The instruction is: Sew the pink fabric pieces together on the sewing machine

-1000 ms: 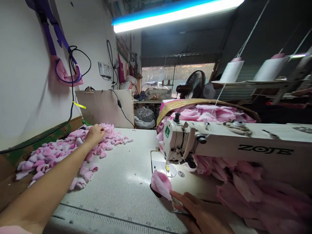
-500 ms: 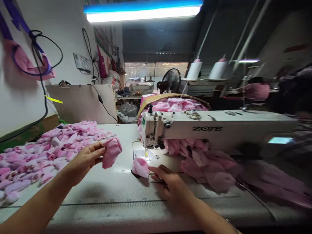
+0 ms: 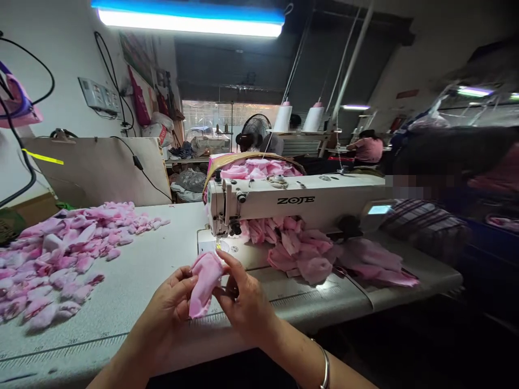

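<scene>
A small pink fabric piece [image 3: 206, 278] is held up in front of the needle of the white sewing machine [image 3: 300, 202]. My left hand [image 3: 168, 305] grips its left side between thumb and fingers. On its right edge are the thumb and fingers of my right hand [image 3: 247, 302], the index finger stretched along the top near the needle plate. Many small pink pieces [image 3: 77, 243] lie heaped on the left of the table [image 3: 150, 270]. Larger pink cloth pieces [image 3: 304, 254] lie under and in front of the machine arm.
Behind the machine stands a container of pink pieces [image 3: 259, 168]. Two white thread cones [image 3: 283, 118] stand above it, with a fan [image 3: 255, 132] beyond. People sit at the right, one in pink [image 3: 368, 148] and one nearer in plaid [image 3: 430, 221].
My left hand has moved right and down with its pink piece, and my right hand has come to meet it. The view has turned to the right.
</scene>
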`<action>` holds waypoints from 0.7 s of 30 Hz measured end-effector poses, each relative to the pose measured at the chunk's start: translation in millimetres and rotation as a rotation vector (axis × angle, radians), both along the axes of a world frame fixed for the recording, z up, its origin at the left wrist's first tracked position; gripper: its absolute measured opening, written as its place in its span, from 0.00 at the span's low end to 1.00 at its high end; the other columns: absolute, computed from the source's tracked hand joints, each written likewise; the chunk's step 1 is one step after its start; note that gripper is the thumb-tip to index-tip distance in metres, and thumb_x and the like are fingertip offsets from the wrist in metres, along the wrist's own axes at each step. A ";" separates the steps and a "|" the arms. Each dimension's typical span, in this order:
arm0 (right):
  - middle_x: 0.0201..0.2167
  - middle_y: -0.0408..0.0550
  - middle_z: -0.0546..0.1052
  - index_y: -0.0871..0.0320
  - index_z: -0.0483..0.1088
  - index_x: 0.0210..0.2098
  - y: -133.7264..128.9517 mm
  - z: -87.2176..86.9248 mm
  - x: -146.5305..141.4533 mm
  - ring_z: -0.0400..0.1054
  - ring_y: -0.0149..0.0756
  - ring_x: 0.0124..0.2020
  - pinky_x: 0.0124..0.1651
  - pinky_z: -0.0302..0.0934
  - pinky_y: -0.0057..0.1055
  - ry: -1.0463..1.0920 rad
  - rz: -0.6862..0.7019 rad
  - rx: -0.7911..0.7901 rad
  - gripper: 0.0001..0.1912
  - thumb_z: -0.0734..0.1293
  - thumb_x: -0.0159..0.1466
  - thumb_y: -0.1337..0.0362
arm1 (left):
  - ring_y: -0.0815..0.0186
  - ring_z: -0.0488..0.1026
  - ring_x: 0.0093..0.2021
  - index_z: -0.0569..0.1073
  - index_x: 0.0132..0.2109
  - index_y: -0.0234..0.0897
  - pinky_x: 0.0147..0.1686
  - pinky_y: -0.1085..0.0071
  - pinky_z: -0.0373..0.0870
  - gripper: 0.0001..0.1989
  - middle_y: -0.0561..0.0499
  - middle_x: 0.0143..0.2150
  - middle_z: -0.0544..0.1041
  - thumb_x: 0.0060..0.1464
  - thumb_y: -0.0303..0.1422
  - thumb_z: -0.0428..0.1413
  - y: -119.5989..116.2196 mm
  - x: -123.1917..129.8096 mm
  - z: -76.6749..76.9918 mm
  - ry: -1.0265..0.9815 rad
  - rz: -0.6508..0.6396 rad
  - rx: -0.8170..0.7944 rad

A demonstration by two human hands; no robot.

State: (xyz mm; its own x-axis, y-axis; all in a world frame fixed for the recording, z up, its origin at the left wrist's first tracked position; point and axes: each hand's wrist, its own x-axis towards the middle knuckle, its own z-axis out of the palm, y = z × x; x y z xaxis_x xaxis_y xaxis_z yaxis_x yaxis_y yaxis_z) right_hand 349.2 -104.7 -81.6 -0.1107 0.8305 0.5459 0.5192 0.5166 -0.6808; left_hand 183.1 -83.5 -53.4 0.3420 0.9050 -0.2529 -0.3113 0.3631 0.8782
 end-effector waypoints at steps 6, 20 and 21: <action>0.39 0.47 0.71 0.53 0.65 0.46 -7.8 7.5 6.5 0.67 0.31 0.30 0.33 0.60 0.27 -0.165 -0.019 0.171 0.13 0.61 0.61 0.69 | 0.69 0.70 0.32 0.69 0.34 0.39 0.30 0.76 0.66 0.10 0.53 0.34 0.74 0.46 0.36 0.61 -15.6 8.3 -4.8 -0.018 -0.028 0.008; 0.20 0.36 0.60 0.58 0.63 0.22 -14.0 34.9 19.3 0.54 0.26 0.23 0.26 0.47 0.25 -0.018 0.107 -0.137 0.13 0.67 0.61 0.63 | 0.54 0.72 0.46 0.74 0.44 0.47 0.51 0.61 0.67 0.18 0.51 0.44 0.77 0.48 0.48 0.59 -14.3 -7.0 2.7 0.410 -0.100 0.470; 0.19 0.35 0.58 0.58 0.60 0.21 -14.4 34.0 19.1 0.52 0.25 0.22 0.24 0.46 0.25 0.015 0.133 -0.167 0.15 0.68 0.60 0.62 | 0.53 0.72 0.45 0.76 0.42 0.48 0.51 0.59 0.67 0.16 0.52 0.42 0.78 0.48 0.49 0.59 -12.7 -10.4 -1.1 0.434 -0.109 0.464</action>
State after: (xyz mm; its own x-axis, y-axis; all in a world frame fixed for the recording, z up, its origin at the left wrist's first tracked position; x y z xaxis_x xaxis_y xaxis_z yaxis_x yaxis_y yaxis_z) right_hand 368.3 -119.1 -47.6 -0.2186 0.8881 0.4043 0.4429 0.4595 -0.7699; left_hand 172.7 -96.2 -54.5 0.3924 0.9195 0.0210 0.1246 -0.0758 0.9893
